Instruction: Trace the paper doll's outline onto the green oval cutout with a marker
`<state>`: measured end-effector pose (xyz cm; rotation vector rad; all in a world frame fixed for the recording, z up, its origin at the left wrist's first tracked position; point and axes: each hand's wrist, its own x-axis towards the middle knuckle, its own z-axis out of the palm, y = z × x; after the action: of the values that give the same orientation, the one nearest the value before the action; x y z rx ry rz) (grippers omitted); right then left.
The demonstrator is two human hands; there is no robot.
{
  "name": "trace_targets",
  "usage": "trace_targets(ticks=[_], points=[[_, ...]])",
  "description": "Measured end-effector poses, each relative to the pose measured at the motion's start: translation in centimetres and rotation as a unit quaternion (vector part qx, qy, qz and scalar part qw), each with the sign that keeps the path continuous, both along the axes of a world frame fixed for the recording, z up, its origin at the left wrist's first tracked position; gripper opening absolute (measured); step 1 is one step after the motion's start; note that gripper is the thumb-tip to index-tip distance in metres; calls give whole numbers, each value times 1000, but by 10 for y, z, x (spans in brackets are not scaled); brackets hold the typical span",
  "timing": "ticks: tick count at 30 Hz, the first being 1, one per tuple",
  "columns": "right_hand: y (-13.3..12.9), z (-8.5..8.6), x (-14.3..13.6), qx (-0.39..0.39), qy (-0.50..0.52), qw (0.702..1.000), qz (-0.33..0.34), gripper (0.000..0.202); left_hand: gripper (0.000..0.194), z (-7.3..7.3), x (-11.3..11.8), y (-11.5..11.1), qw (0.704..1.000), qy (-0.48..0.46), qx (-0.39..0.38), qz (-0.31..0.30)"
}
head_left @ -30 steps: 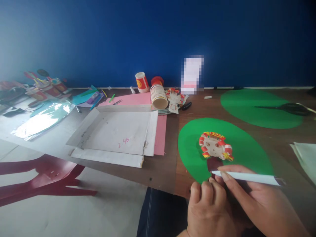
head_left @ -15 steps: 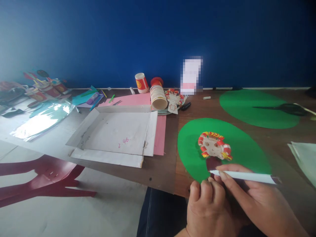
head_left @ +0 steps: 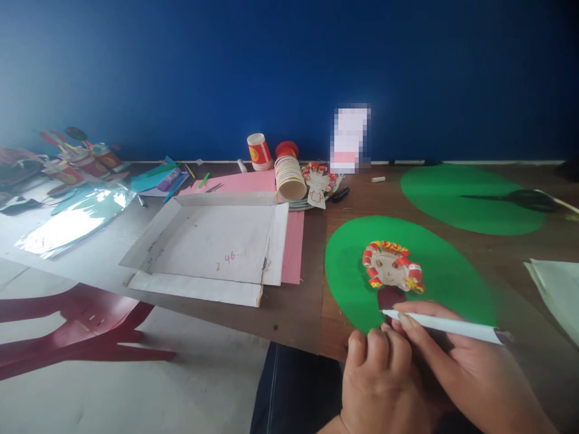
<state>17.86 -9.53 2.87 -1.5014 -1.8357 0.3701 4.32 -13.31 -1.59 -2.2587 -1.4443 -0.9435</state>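
A white marker (head_left: 452, 324) is pinched in my right hand (head_left: 470, 361), its tip on a dark maroon shape (head_left: 389, 299) below a paper face. The face (head_left: 389, 270), edged with red and yellow curls, lies on a green oval sheet (head_left: 446, 265). My left hand (head_left: 384, 374) rests at the sheet's near edge, its fingers curled beside the marker tip; what they hold, if anything, is hidden.
An open white box lid (head_left: 217, 241) lies on pink paper (head_left: 293, 247). Behind are stacked paper cups (head_left: 290, 178) and a paper figure (head_left: 316, 185). Black scissors (head_left: 511, 198) rest on another green oval (head_left: 452, 181). A red chair (head_left: 99, 313) stands at left.
The marker's back end has dipped slightly and its tip has shifted a little to the left. My left hand has stayed nearly still.
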Motion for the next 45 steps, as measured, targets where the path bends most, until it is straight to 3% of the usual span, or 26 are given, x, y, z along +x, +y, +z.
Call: trace_targets(ticks=[10,23,27,38,45], points=[[-2,-3,0,-33,12,999,-20,36,44,3,-2,-1,1000,1,-17,-9],[5,-4,-5,-28,14,999,-28,30,41,6,0,0,1000,12,-23,7],[7,-6,-4,-28,15,999,-38,29,48,4,2,0,999,17,-24,14],[6,-6,-4,-17,9,999,-50,29,36,7,0,2,999,-20,-30,-3],[10,-8,-2,4,-16,998,-63,34,43,4,-3,3,999,-15,-28,-19]])
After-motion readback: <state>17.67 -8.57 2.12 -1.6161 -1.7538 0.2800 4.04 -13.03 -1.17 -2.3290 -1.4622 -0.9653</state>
